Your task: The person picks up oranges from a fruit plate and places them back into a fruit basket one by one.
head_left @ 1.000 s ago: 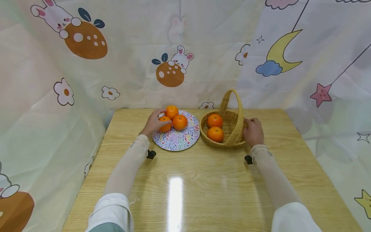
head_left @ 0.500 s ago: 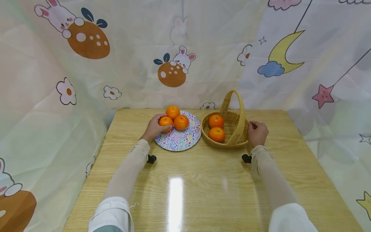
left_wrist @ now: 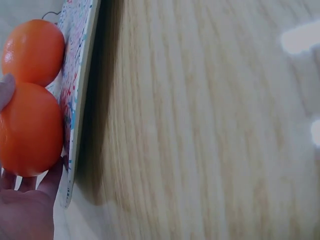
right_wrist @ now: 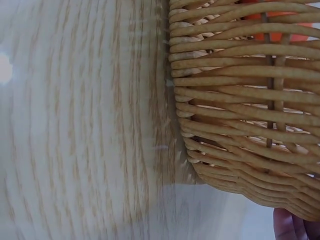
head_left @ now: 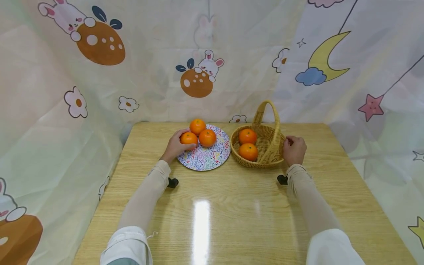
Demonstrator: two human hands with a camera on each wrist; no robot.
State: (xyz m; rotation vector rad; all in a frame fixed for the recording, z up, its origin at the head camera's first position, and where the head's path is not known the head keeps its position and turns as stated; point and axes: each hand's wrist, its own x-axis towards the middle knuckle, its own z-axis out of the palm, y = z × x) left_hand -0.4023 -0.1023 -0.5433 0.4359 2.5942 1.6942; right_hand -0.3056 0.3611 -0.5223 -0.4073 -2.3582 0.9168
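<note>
My left hand point(head_left: 173, 147) curls round the nearest-left orange point(head_left: 188, 138) on a round plate with a colourful squiggle pattern point(head_left: 207, 160). Two more oranges sit beside it: one behind point(head_left: 197, 126) and one to its right point(head_left: 207, 138). The left wrist view shows thumb and fingers on opposite sides of the held orange point(left_wrist: 31, 131), close to the plate's edge point(left_wrist: 80, 95). At the right side of a woven basket point(head_left: 264, 141), my right hand point(head_left: 294, 151) pinches the rim. Two oranges point(head_left: 247, 136) lie in the basket's left half. Only fingertips point(right_wrist: 284, 225) show under the basket in the right wrist view.
Plate and basket stand side by side near the back of a wooden table point(head_left: 232, 213). The basket's arched handle point(head_left: 275, 129) rises above its rim. A printed cloth point(head_left: 149, 55) hangs behind and at both sides of the table.
My left hand has closed more snugly round its orange. The right hand has shifted slightly outward at the basket's rim. The view has moved a little; plate and basket stay put.
</note>
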